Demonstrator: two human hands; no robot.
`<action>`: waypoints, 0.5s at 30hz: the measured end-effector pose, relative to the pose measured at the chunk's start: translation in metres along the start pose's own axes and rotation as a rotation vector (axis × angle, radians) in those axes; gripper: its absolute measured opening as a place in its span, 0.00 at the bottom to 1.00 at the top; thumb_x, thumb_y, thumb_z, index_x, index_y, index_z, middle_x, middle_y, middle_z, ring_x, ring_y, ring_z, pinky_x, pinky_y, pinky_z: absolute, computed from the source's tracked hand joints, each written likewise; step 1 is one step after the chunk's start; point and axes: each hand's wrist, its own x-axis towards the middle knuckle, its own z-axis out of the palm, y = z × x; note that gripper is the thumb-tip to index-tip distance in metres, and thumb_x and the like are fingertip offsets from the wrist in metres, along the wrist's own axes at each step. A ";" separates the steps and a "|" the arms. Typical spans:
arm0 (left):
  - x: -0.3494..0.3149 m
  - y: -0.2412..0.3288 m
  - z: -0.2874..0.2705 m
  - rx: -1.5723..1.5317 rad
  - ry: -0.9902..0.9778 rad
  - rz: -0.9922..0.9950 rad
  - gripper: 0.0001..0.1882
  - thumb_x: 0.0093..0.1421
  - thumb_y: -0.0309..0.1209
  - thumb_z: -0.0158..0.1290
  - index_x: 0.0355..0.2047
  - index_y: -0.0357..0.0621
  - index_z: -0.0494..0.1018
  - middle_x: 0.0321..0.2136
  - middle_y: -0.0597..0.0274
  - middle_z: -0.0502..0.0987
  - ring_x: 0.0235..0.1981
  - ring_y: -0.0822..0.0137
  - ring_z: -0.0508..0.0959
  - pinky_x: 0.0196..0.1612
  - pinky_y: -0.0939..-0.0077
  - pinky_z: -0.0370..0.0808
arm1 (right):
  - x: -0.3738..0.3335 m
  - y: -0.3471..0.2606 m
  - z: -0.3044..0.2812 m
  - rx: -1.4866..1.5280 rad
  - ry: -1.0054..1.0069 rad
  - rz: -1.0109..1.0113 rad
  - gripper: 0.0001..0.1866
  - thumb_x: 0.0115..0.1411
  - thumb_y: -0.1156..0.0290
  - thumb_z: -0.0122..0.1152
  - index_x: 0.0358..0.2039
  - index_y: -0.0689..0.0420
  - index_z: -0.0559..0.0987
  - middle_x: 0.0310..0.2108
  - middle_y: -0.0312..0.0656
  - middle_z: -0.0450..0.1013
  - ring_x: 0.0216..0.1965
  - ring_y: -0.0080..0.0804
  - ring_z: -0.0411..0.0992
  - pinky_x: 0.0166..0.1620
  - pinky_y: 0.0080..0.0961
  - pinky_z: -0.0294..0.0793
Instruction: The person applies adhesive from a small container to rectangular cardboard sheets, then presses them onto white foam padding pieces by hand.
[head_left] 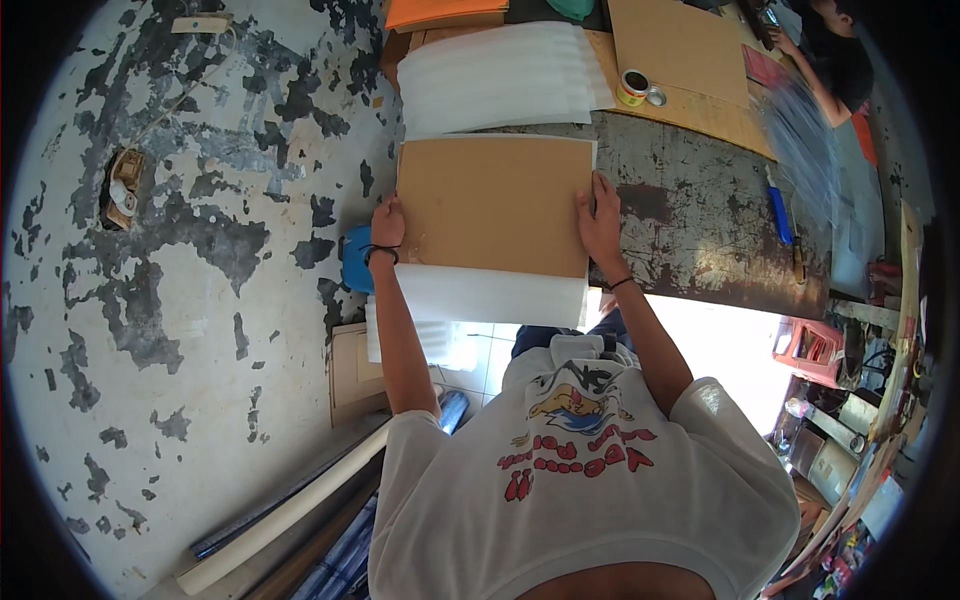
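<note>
Your L hand (388, 224) and R hand (601, 224), both extended fwd, set well apart and turned inward, hold opp. side edges of the brown cardboard sheet (495, 205), which sits betw. them over white foam sheeting (490, 294) at the L end of the scuffed worktable (690, 225).

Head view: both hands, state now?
Left hand: closed on left edge of brown board.
Right hand: thumb at the board's right edge, fingers alongside; whether the grip is closed can't be told.
</note>
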 end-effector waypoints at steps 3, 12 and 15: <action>-0.007 -0.007 -0.005 -0.010 0.018 -0.040 0.23 0.70 0.40 0.39 0.55 0.40 0.73 0.49 0.38 0.76 0.54 0.40 0.73 0.55 0.60 0.71 | -0.003 -0.005 0.006 0.021 -0.011 -0.012 0.32 0.68 0.59 0.51 0.65 0.68 0.60 0.63 0.61 0.59 0.64 0.55 0.56 0.67 0.44 0.54; -0.027 0.018 0.003 0.077 0.056 -0.066 0.24 0.69 0.39 0.39 0.63 0.46 0.65 0.50 0.38 0.75 0.53 0.38 0.73 0.54 0.54 0.71 | -0.003 -0.008 0.009 0.021 -0.021 -0.018 0.35 0.67 0.60 0.52 0.66 0.70 0.55 0.63 0.63 0.58 0.64 0.57 0.56 0.67 0.45 0.53; -0.026 0.010 0.001 0.071 0.077 -0.019 0.23 0.69 0.39 0.40 0.61 0.45 0.67 0.50 0.38 0.75 0.53 0.39 0.73 0.54 0.53 0.72 | -0.002 -0.008 0.010 0.008 -0.042 -0.037 0.36 0.67 0.61 0.52 0.66 0.71 0.54 0.64 0.63 0.58 0.64 0.57 0.56 0.67 0.45 0.52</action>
